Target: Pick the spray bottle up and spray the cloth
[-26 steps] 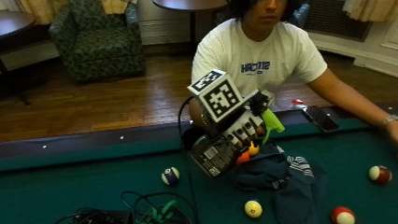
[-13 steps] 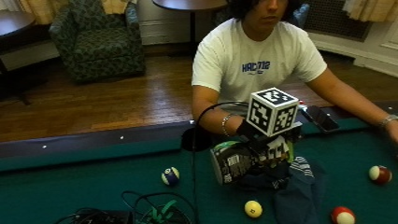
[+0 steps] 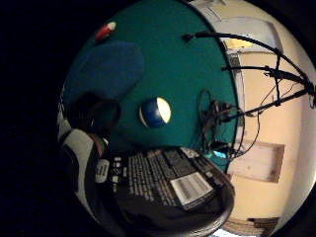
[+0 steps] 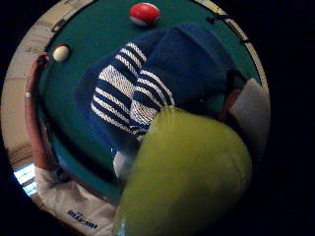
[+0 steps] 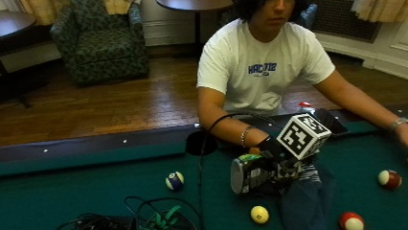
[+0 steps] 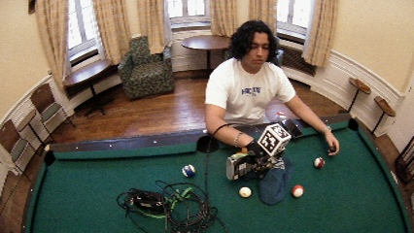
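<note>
Spray bottle tipped on its side above the pool table

The gloved right hand (image 5: pixel 275 152) has its fingers curled around the spray bottle (image 5: pixel 250 173), holding it sideways just beside the blue cloth (image 5: pixel 307 199) (striped in part), which lies on the green felt (image 5: pixel 96 191) between a yellow ball (image 5: pixel 259 214) and a red one (image 5: pixel 351 221).

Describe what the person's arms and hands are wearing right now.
The right hand wears a black glove, with a silver bracelet on that wrist. The bare left hand has a band at its wrist. White T-shirt short sleeves leave both forearms uncovered.
</note>
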Tool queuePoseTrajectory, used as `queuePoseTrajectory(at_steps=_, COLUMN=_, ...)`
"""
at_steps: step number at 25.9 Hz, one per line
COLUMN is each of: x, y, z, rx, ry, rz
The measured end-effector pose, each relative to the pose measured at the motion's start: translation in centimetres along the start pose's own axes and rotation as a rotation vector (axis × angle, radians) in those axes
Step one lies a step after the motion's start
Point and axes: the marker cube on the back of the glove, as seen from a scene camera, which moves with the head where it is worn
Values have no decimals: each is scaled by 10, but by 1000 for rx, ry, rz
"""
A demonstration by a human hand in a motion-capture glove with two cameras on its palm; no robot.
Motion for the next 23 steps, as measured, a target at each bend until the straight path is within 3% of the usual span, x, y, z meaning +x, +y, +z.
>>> queuePoseTrajectory(at_steps=9, x=12, y=4, z=-12, rx=71, ry=-96, rz=10)
queuePoseTrajectory(at_steps=17, x=53, y=27, z=-63, rx=433, ry=-428, rz=-7)
queuePoseTrajectory(at_steps=23, x=87, y=41, z=-78, rx=564, ry=-728, rz=33)
